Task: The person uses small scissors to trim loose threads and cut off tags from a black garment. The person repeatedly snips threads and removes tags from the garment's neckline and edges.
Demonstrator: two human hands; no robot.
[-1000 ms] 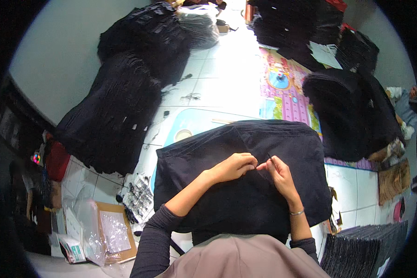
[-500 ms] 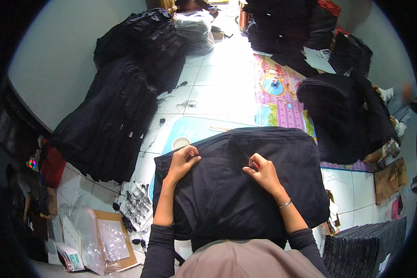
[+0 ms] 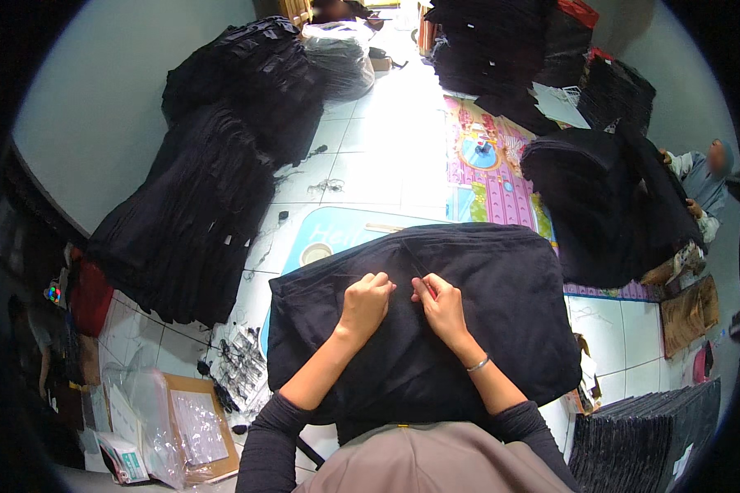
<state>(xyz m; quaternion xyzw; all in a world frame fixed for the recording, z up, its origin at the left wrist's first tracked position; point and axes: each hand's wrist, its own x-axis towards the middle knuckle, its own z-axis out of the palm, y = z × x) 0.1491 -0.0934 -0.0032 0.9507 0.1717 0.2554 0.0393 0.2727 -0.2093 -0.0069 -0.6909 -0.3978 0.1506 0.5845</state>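
Observation:
A pile of black cloth (image 3: 485,329) lies across my lap and over a light blue low table. Above its middle, my left hand (image 3: 365,306) is closed, fingers curled in, and what it pinches is too small to make out. Close by on the right, my right hand (image 3: 442,307) is closed around a small red thing (image 3: 432,292), mostly hidden by the fingers. A fine thread seems to run up over the cloth from near the right fingertips. The hands are a short way apart.
On the blue table (image 3: 304,234) sit a round pale dish (image 3: 316,253) and a thin stick (image 3: 384,228). Black garment stacks (image 3: 197,214) rise at left and right. Thread scraps litter the tiles. A person (image 3: 707,177) is at far right. Clear plastic bags (image 3: 152,411) lie lower left.
My left hand has moved right and turned, its fingers now curled in. My right hand has shifted slightly left, bringing the two hands closer together.

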